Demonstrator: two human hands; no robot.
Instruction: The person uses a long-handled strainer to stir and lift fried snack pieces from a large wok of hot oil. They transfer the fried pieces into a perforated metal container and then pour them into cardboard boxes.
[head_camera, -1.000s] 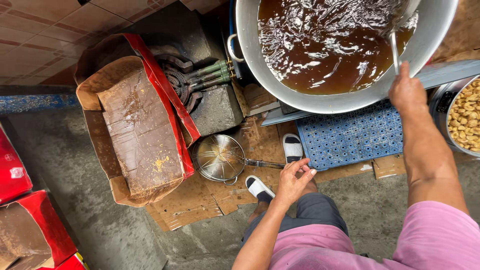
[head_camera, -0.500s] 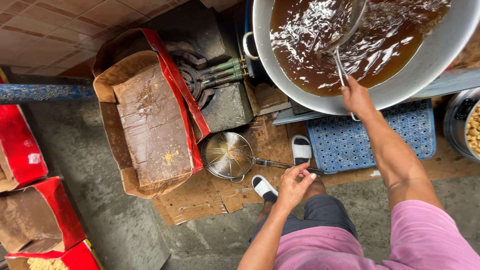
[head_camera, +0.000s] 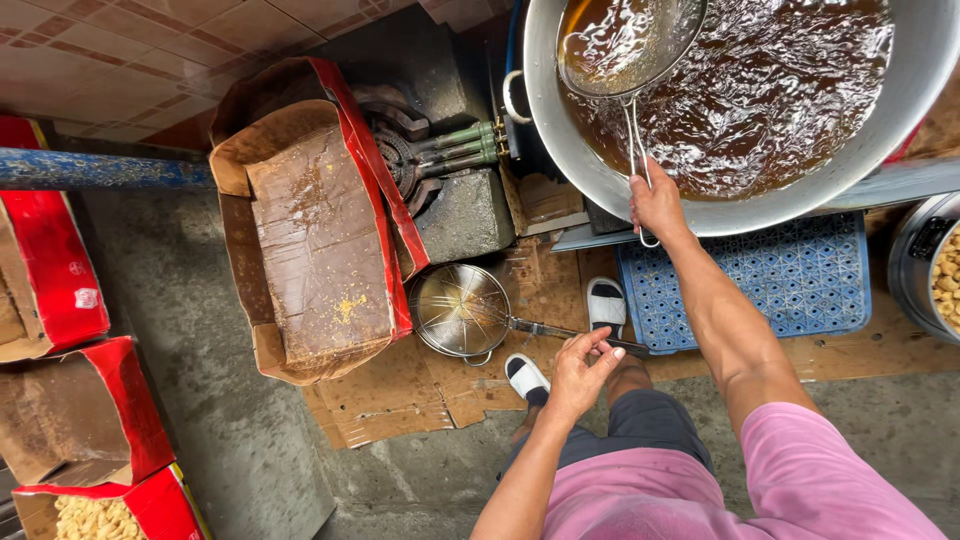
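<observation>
The left hand (head_camera: 580, 375), fingers loosely curled and holding nothing, is hovering above the knee, as half a second before. The right hand (head_camera: 655, 205) is gripping the wire handle of a mesh skimmer (head_camera: 625, 45), which is now lying further left in the bubbling brown oil of the big metal pot (head_camera: 560, 150). A small strainer (head_camera: 462, 310) is lying on floor cardboard. Beyond it, an open red-and-brown carton (head_camera: 310, 220) is sitting beside a gas burner (head_camera: 420, 160).

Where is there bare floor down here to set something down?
Bare concrete lies left of the open cardboard box, up to the red cartons. The blue crate top is bare. It is crowded around the metal pan, gas burner and sandalled feet.
</observation>
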